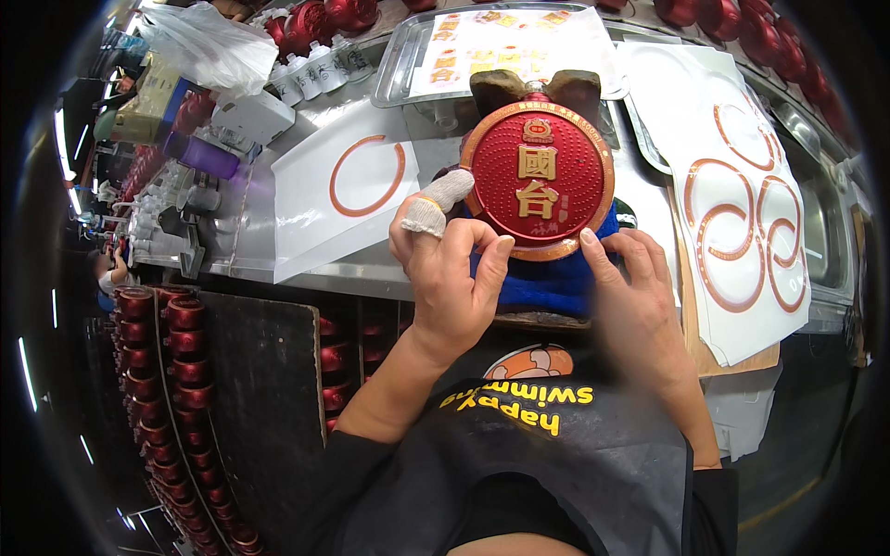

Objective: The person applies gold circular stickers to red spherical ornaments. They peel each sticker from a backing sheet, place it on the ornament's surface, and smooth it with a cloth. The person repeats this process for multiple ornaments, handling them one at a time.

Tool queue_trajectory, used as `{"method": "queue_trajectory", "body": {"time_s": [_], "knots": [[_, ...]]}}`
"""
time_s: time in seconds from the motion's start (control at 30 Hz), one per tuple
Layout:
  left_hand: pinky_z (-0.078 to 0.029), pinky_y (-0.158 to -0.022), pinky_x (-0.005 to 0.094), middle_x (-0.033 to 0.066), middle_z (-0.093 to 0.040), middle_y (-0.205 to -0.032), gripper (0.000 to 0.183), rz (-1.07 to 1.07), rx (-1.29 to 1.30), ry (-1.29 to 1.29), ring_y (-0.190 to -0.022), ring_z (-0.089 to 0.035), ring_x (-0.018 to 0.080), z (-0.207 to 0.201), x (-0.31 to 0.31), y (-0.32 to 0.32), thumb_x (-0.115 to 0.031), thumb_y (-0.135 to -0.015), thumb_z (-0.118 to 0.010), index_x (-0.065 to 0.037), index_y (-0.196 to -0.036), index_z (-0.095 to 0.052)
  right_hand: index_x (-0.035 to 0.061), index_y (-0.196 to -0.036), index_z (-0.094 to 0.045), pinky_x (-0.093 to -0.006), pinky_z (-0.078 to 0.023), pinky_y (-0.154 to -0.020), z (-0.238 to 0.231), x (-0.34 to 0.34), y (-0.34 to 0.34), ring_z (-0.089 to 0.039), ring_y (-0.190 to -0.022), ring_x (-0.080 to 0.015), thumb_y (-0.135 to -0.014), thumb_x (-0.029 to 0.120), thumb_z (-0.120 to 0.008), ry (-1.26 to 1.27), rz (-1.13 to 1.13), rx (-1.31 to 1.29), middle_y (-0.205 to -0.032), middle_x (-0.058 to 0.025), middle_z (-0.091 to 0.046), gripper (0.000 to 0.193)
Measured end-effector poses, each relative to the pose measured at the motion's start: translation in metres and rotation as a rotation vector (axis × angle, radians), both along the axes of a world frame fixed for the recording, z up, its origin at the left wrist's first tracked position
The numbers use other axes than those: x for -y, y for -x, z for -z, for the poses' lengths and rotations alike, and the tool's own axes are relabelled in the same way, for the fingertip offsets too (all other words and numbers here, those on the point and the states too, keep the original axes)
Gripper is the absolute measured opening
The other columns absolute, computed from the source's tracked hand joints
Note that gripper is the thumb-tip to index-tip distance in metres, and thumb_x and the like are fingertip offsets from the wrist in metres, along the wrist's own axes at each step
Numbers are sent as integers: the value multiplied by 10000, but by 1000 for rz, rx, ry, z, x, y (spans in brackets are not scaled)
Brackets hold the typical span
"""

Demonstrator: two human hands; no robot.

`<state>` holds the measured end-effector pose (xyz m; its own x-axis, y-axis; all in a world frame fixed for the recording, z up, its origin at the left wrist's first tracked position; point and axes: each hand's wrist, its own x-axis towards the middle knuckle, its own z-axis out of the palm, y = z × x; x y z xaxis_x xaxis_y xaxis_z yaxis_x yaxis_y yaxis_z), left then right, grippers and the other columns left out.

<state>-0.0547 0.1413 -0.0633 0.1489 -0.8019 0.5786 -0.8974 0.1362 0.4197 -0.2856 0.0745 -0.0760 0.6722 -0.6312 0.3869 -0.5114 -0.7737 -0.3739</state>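
The round red bottle (538, 206) lies directly ahead of both hands, between them and just past their fingertips, near the front edge of the metal counter (243, 248). Its broad face is turned up toward the head, and its neck points away from the person, toward the counter's far edge, between two dark blocks (499, 90). A copper-coloured ring strip (547, 251) runs around the rim of that face; its lower curve is the part nearest the person and spans the gap between the two thumbs. Neither hand is clearly nearer: the left hand (452, 278) is at the lower left of the rim, the right hand (640, 292) at the lower right.

The left hand is half curled. One finger, in a pale knitted cover (447, 190), reaches up along the rim's left side and seems to touch it; the bare thumb ends at the lower curve. Whether thumb and bent finger pinch the strip cannot be told. The right hand is loosely open, fingers bent and spread from the thumb, whose tip seems to rest on the rim; it grips nothing visible.

Blue cloth (552, 292) lies below the bottle, along the counter's front edge.
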Motion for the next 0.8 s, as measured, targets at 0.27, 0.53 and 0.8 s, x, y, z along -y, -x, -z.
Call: {"method": "queue_trajectory", "body": {"time_s": [0.27,0.53,0.8], "knots": [[-264,-1078,530,245,-570,-1275,304,-6,97,35,-1259,-401,395,-3,1,-1,-316,-959,-722,-62,-815,-638,142,-1487,-561,-483,-457,-1007,0,1,-1,-522,-1238,-360,-816,-62,-648,11,-7,8,-1241,-156,-543,707],[-269,-1061,527,223,-548,-1209,318,-20,107,22,-1232,-412,379,-9,1,-3,-331,-948,-732,-69,-793,-640,126,-1501,-541,-485,-454,-1009,2,2,-1,-521,-1239,-363,-804,-69,-648,25,-12,-9,-1240,-161,-539,732],[-268,-1064,520,209,-585,-1171,382,10,9,-67,-1194,-427,380,-6,-3,-8,-422,-991,-665,-70,-849,-632,147,-1498,-552,-474,-455,-999,4,2,-3,-522,-1235,-358,-800,-72,-646,-36,16,59,-1240,-161,-538,738]]}}
